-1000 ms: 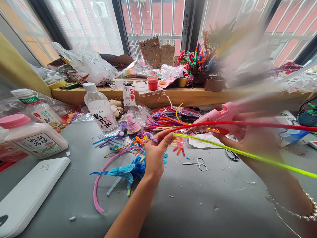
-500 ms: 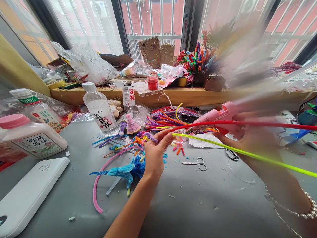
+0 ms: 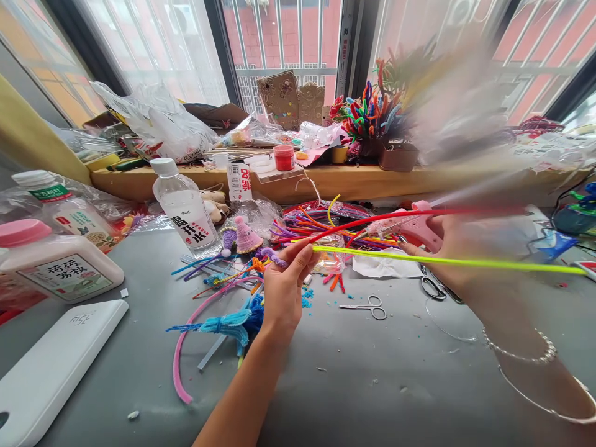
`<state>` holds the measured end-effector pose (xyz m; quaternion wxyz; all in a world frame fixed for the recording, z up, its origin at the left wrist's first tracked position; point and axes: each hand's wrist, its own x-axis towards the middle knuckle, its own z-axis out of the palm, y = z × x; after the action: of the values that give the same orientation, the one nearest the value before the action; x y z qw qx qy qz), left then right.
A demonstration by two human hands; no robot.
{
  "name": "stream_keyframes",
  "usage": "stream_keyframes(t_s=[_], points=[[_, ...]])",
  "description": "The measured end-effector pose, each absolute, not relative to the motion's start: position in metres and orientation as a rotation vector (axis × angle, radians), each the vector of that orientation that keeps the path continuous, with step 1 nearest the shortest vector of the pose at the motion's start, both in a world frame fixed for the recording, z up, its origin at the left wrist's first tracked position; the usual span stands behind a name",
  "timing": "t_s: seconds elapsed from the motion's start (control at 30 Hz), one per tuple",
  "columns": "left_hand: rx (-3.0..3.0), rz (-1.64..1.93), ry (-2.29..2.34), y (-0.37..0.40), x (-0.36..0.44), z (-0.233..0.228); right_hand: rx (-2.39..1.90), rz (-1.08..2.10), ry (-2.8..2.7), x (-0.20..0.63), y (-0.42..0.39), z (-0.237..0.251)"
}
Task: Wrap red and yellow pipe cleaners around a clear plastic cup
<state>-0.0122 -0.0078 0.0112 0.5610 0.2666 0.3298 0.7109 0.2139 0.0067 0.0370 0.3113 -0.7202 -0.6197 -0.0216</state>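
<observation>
Two pipe cleaners, a red one [image 3: 344, 225] and a yellow-green one [image 3: 395, 256], are pinched at one end in my left hand [image 3: 286, 282]. Both stretch across to the right, in front of my other arm. My right hand [image 3: 449, 248], partly smeared by motion, is closed around the handle of a pink glue gun [image 3: 421, 230]. The gun's nose points left, beside a pile of coloured pipe cleaners [image 3: 311, 220]. Near my left hand lie a blue pipe-cleaner bundle [image 3: 233, 323], a curved pink pipe cleaner [image 3: 177, 360] and a small pink crocheted hat [image 3: 246, 236].
Small scissors [image 3: 367, 307] lie in the middle of the grey table [image 3: 354, 397], with black-handled scissors [image 3: 433, 287] farther right. A water bottle [image 3: 189, 211], a pink-capped bottle [image 3: 60, 264] and a white power bank [image 3: 65, 366] stand or lie left. A cluttered wooden ledge [image 3: 200, 183] runs behind.
My right hand and the glue gun have lowered slightly. The free ends of the pipe cleaners have swung, the yellow-green one rising at the right. My left hand keeps its pinch.
</observation>
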Motion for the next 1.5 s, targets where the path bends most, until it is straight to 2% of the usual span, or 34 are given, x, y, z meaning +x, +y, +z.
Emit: stream_keyframes(t_s=[0.17, 0.37, 0.5, 0.8, 1.07, 1.33, 1.5], points=[[0.537, 1.724, 0.748, -0.004, -0.020, 0.015, -1.895, 0.341, -1.635, 0.221, 0.010, 0.026], [0.467, 1.762, 0.720, 0.001, -0.027, 0.018, -1.756, 1.015, -1.433, 0.234, -0.003, 0.006], [0.458, 1.789, 0.713, 0.004, -0.030, 0.018, -1.584, 1.255, -1.388, 0.243, -0.014, -0.006], [0.471, 1.767, 0.735, 0.004, -0.029, 0.016, -1.535, 1.302, -1.345, 0.246, -0.030, -0.028], [0.482, 1.745, 0.774, 0.004, -0.026, 0.017, -1.347, 1.444, -0.949, 0.253, -0.027, -0.028], [0.469, 1.738, 0.781, 0.004, -0.024, 0.017, -1.216, 1.558, -1.146, 0.261, -0.030, -0.025], [0.473, 1.727, 0.777, 0.003, -0.024, 0.017, -1.293, 1.562, -1.156, 0.256, -0.031, -0.026]])
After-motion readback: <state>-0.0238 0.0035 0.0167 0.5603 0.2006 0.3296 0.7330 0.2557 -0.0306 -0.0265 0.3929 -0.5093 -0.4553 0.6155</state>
